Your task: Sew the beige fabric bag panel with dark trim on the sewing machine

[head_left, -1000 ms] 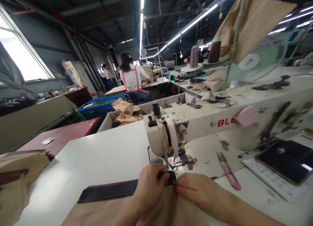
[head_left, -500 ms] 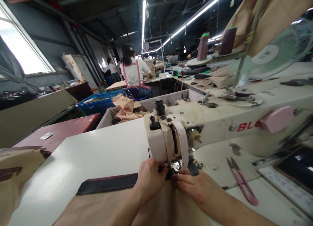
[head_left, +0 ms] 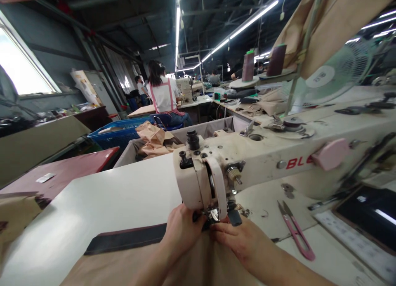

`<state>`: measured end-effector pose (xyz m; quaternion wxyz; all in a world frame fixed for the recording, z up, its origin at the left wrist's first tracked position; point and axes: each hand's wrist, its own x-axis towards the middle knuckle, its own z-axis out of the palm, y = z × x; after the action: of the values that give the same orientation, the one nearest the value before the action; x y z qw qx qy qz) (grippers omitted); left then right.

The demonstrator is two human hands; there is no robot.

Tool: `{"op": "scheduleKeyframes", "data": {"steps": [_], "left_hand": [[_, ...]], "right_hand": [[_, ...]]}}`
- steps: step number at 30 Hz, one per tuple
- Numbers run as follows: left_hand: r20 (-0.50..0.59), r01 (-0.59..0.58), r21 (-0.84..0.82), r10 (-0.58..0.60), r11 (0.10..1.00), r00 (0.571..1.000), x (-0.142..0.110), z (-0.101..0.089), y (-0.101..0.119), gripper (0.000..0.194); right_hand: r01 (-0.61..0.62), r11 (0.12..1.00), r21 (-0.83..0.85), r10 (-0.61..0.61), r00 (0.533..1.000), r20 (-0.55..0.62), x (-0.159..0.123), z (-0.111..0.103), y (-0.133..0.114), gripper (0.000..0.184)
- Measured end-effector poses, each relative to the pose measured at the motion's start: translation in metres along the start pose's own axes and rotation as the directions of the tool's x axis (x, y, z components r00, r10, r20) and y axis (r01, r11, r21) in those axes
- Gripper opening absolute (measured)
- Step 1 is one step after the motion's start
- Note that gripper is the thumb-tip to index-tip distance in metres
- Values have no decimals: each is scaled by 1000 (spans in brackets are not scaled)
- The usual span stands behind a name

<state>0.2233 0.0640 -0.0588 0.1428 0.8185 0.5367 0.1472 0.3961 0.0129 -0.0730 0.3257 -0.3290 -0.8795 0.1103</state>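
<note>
My left hand (head_left: 182, 230) and my right hand (head_left: 236, 238) meet under the head of a cream sewing machine (head_left: 247, 162). Both pinch the end of a dark strap (head_left: 123, 238) that runs left along the edge of tan fabric (head_left: 198, 265). The fingers are closed on the strap right at the presser foot (head_left: 213, 213). The needle area is partly hidden by the machine head and my fingers.
Pink thread snips (head_left: 295, 232) lie on the white table (head_left: 102, 199) to the right of my hands. A dark control panel (head_left: 369, 207) sits at far right. A bin of tan pieces (head_left: 154, 139) and a blue crate (head_left: 120, 133) stand behind the table. Another person (head_left: 162, 96) sits at a distant station.
Both hands have slid the strap end forward, from in front of the presser foot to under it. My view has moved closer to the machine head.
</note>
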Motion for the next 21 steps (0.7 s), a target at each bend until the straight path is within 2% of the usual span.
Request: {"op": "scheduleKeyframes", "data": {"steps": [3, 6, 7, 8, 9, 11, 12, 14, 17, 19, 21], "left_hand": [[-68, -13, 62, 18, 998, 998, -22, 0, -11, 21], [-193, -101, 239, 149, 966, 970, -68, -3, -36, 44], [-196, -150, 332, 224, 931, 955, -84, -5, -46, 53], [-179, -162, 410, 253, 897, 951, -97, -7, -56, 59], [-156, -163, 466, 262, 870, 952, -107, -11, -64, 63], [-79, -148, 492, 213, 858, 974, -114, -19, -77, 63], [-33, -155, 476, 194, 866, 980, -112, -23, -81, 62], [66, -193, 424, 182, 885, 981, -100, -31, -88, 57], [144, -245, 367, 205, 897, 968, -81, -38, -94, 54], [92, -236, 376, 218, 896, 972, -79, -40, -88, 50], [-30, -239, 381, 271, 893, 962, -87, -37, -69, 51]], "right_hand": [[-90, 996, -9, 90, 996, 4, -4, -7, -5, 29], [-284, 954, 96, 283, 959, 26, -23, -15, -17, 32], [-393, 898, 198, 386, 920, 76, -33, -16, -22, 33], [-510, 799, 319, 488, 860, 152, -42, -15, -28, 33], [-614, 662, 429, 573, 784, 238, -50, -13, -33, 34], [-725, 391, 567, 666, 648, 369, -62, -7, -42, 44], [-737, 293, 610, 683, 607, 406, -64, -3, -46, 50], [-736, 153, 659, 702, 551, 452, -62, 1, -53, 57], [-729, 50, 682, 700, 513, 497, -53, 1, -60, 55], [-718, 44, 695, 711, 511, 483, -50, -3, -63, 48], [-702, 48, 711, 721, 517, 461, -49, -4, -64, 42]]}}
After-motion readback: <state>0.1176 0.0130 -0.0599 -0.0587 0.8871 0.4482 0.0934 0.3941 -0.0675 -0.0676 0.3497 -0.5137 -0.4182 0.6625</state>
